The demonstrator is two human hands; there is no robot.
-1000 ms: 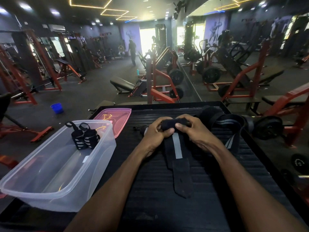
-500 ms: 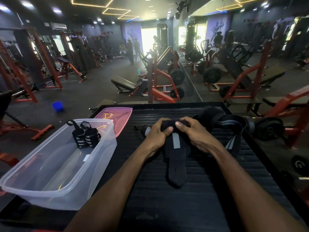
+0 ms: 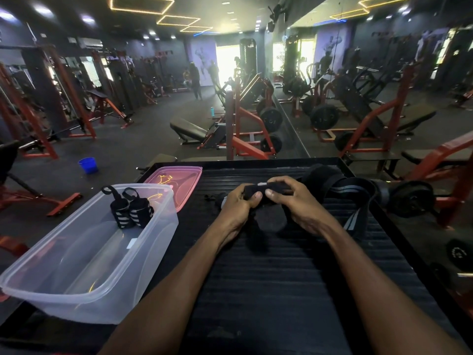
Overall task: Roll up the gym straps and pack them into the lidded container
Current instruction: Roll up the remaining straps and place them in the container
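Black strap roll (image 3: 266, 192) pinched between both hands' fingers (image 3: 275, 193).

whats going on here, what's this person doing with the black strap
A person is rolling a black strap with both hands, left hand and right hand gripping the roll above the black mat. Two rolled straps already sit in the clear container. Its pink lid lies off behind it, and another loose strap waits at the right.

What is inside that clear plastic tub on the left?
Two rolled black straps with white stripes stand side by side at the far end of the clear tub. The rest of its floor looks bare, though glare blurs it.
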